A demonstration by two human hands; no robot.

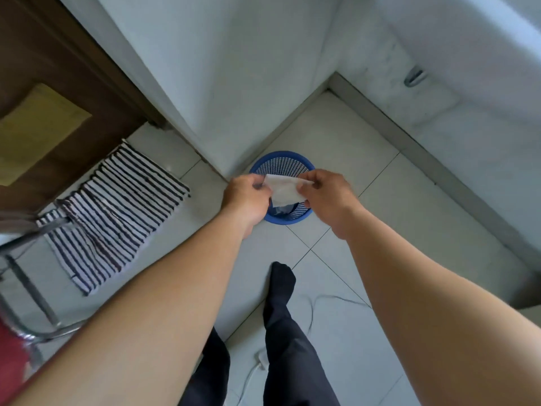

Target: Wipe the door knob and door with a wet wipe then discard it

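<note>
A white wet wipe [283,189] is stretched between both my hands, directly above a round blue mesh waste basket [281,165] that stands on the tiled floor at the wall corner. My left hand [245,197] pinches the wipe's left edge. My right hand [327,192] pinches its right edge. The brown wooden door [55,83] fills the upper left; its knob is out of view.
A black-and-white striped mat [114,212] lies on the floor by the door. A metal chair frame [26,288] with a red seat is at the left edge. My leg in dark trousers [281,317] and a white cable [316,303] are below. White walls enclose the corner.
</note>
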